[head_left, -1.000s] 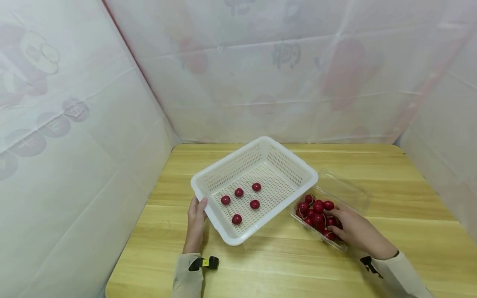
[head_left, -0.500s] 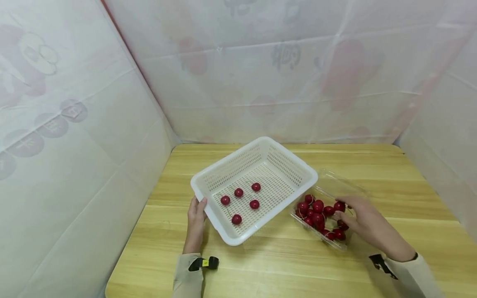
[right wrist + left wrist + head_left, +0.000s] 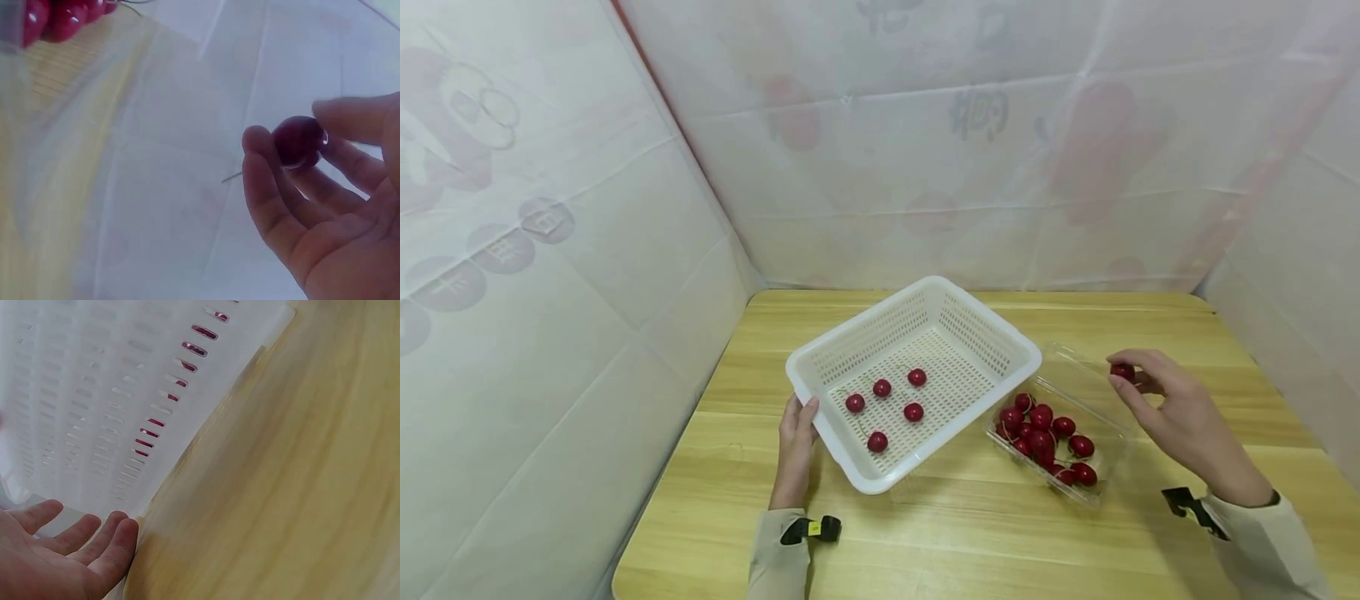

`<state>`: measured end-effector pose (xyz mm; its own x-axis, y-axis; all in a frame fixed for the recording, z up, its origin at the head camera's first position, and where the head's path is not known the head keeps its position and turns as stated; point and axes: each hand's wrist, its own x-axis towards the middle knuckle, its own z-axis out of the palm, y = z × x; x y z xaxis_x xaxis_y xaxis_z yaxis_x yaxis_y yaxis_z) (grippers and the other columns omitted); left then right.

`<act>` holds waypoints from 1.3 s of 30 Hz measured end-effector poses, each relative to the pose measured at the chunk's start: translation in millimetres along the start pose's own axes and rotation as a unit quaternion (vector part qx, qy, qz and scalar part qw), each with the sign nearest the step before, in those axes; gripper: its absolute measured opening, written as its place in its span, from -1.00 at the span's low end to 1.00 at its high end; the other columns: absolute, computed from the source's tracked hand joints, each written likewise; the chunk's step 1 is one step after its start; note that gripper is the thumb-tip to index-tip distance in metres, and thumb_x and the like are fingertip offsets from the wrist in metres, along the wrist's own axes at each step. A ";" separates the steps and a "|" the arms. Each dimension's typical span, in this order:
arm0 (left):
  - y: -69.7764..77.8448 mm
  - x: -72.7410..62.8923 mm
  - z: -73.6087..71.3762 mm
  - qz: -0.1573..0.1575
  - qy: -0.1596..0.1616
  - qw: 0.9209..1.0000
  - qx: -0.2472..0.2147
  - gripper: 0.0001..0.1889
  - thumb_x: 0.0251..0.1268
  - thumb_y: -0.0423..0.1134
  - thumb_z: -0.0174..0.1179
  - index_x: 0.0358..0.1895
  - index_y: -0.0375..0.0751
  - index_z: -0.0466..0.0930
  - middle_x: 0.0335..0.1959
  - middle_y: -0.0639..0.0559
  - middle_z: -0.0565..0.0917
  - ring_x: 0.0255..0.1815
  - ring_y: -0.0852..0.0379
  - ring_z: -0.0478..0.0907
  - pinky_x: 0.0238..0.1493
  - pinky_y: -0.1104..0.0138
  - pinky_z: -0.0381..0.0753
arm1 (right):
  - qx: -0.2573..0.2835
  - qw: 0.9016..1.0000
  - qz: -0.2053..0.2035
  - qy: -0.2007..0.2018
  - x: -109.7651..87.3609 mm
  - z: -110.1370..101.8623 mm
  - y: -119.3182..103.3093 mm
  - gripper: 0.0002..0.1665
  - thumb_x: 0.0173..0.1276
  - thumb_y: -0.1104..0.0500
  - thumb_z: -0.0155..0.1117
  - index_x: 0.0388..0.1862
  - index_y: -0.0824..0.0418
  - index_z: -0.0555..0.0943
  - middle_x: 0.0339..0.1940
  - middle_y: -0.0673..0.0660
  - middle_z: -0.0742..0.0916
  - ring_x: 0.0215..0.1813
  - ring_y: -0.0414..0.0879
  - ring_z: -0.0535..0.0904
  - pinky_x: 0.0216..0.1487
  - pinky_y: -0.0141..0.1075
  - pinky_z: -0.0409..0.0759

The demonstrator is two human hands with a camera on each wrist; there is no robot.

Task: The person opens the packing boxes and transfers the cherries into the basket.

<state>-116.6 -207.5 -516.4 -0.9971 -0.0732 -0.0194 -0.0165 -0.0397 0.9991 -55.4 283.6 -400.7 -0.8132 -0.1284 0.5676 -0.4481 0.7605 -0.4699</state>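
Observation:
My left hand (image 3: 795, 454) grips the near-left rim of a white slotted plastic basket (image 3: 958, 379), its thumb over the edge. In the left wrist view the fingers lie against the basket's outer side. Several red cherries (image 3: 882, 387) sit spread out on the basket floor. To the right, my right hand (image 3: 1187, 421) pinches one dark red cherry (image 3: 297, 140) between thumb and fingertips, raised beyond the clear plastic box (image 3: 1037, 477). A thin stem (image 3: 232, 177) pokes out past the fingers. More cherries (image 3: 1041, 442) are heaped in the box, mostly at its left end.
The box's transparent lid (image 3: 1078, 371) is folded back behind it. The basket's right corner comes close over the box. Everything stands on a wooden table (image 3: 940, 550), with white printed sheeting (image 3: 880, 183) at the back and sides.
The right hand has left the box with a cherry, moving up and to the right. Some cherries at the box's right end have shifted. The left hand and basket stay put.

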 end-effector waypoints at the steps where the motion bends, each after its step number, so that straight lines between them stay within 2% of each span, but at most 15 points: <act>1: 0.4 -0.3 0.0 -0.001 -0.001 1.000 0.000 -0.40 0.66 0.12 -0.06 0.61 0.00 0.19 0.38 -0.23 0.54 0.26 -0.13 0.65 0.16 0.35 0.73 | -0.001 1.000 -0.004 0.002 3.8 -1.0 -0.2 -0.55 0.27 0.55 0.36 0.13 0.31 0.65 -0.03 0.13 0.70 -0.07 -0.62 0.48 -0.06 -0.84 0.45; 7: 1.1 -0.9 0.5 -0.003 -0.002 1.000 0.004 -0.39 0.67 0.13 -0.08 0.61 -0.02 0.17 0.39 -0.24 0.53 0.26 -0.09 0.65 0.16 0.36 0.72 | -0.009 1.000 -0.017 0.009 28.4 -5.2 -1.3 -0.66 0.37 0.51 0.30 0.10 0.38 0.67 0.11 0.26 0.67 0.03 -0.61 0.45 0.02 -0.85 0.41; 12: 2.1 -0.4 1.5 0.002 -0.003 1.000 0.002 -0.39 0.67 0.13 -0.07 0.61 -0.03 0.18 0.38 -0.25 0.54 0.25 -0.10 0.66 0.16 0.35 0.72 | -0.021 1.000 -0.007 -0.006 47.4 -3.6 -4.3 -0.60 0.45 0.40 0.30 0.24 0.33 0.63 0.14 0.26 0.66 0.02 -0.58 0.44 0.02 -0.85 0.39; 14: 2.8 -0.1 1.8 0.004 -0.002 1.000 0.001 -0.39 0.67 0.13 -0.07 0.61 -0.02 0.19 0.37 -0.25 0.55 0.24 -0.13 0.67 0.16 0.34 0.74 | -0.025 1.000 -0.005 -0.014 56.1 -0.8 -6.5 -0.57 0.45 0.37 0.31 0.28 0.31 0.60 0.16 0.26 0.66 0.00 -0.53 0.48 0.01 -0.86 0.40; 17: 3.4 -0.4 1.8 0.005 -0.001 1.000 0.001 -0.39 0.66 0.13 -0.05 0.61 -0.01 0.19 0.35 -0.25 0.56 0.22 -0.16 0.68 0.13 0.32 0.75 | -0.027 0.999 -0.011 -0.026 69.9 6.2 -11.5 -0.54 0.43 0.37 0.33 0.30 0.33 0.59 0.16 0.26 0.67 -0.01 -0.35 0.58 0.00 -0.84 0.43; 20: 3.4 -1.0 1.7 0.000 0.000 1.000 -0.003 -0.39 0.65 0.14 -0.04 0.60 0.02 0.20 0.35 -0.24 0.57 0.21 -0.18 0.68 0.11 0.32 0.76 | -0.019 0.998 -0.022 -0.054 84.0 16.5 -18.9 -0.54 0.44 0.38 0.32 0.30 0.33 0.59 0.11 0.21 0.69 -0.02 -0.14 0.65 0.00 -0.69 0.57; 23: 2.6 -2.0 1.6 -0.004 0.002 1.000 -0.004 -0.39 0.65 0.14 -0.04 0.60 0.01 0.19 0.35 -0.25 0.56 0.21 -0.17 0.68 0.10 0.32 0.77 | -0.005 0.995 -0.028 -0.093 97.6 30.1 -26.7 -0.59 0.48 0.35 0.29 0.28 0.31 0.60 0.05 0.15 0.70 0.00 -0.05 0.66 0.02 -0.34 0.73; 26: 3.6 -0.2 2.2 -0.006 0.001 1.000 -0.010 -0.40 0.65 0.13 -0.04 0.60 0.00 0.20 0.35 -0.25 0.56 0.21 -0.15 0.68 0.12 0.31 0.76 | 0.001 0.991 -0.042 -0.131 112.6 44.5 -32.6 -0.65 0.49 0.33 0.29 0.21 0.29 0.62 0.04 0.12 0.70 0.03 -0.02 0.67 0.03 -0.08 0.76; 28: 4.5 1.5 2.9 -0.007 -0.001 1.000 -0.014 -0.40 0.65 0.12 -0.03 0.59 -0.01 0.21 0.35 -0.26 0.55 0.21 -0.15 0.68 0.13 0.29 0.76 | 0.001 0.986 -0.053 -0.157 122.7 54.6 -36.3 -0.69 0.48 0.33 0.30 0.16 0.29 0.63 0.05 0.14 0.70 0.06 0.01 0.66 0.05 -0.03 0.77; 34: 2.6 -1.0 1.2 -0.014 -0.005 1.000 -0.013 -0.37 0.65 0.15 -0.05 0.61 -0.02 0.18 0.38 -0.29 0.52 0.20 -0.08 0.70 0.13 0.31 0.76 | 0.001 0.969 -0.082 -0.235 144.2 90.4 -49.5 -0.73 0.48 0.30 0.30 0.12 0.29 0.63 0.00 0.17 0.73 0.04 0.03 0.69 0.09 -0.03 0.75; 39: 2.9 -3.6 -3.2 -0.020 -0.001 1.000 0.002 -0.38 0.67 0.13 -0.09 0.62 -0.04 0.15 0.39 -0.30 0.51 0.17 0.02 0.72 0.13 0.38 0.73 | -0.006 0.950 -0.093 -0.297 153.5 124.2 -52.2 -0.79 0.46 0.31 0.32 0.04 0.27 0.65 -0.08 0.11 0.72 -0.04 -0.08 0.64 0.00 -0.19 0.71</act>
<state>-112.9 -210.6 -513.6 -0.9959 -0.0687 -0.0595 -0.0569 -0.0390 0.9976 -203.0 145.1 -373.0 -0.7881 -0.5950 0.1574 -0.6033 0.6962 -0.3891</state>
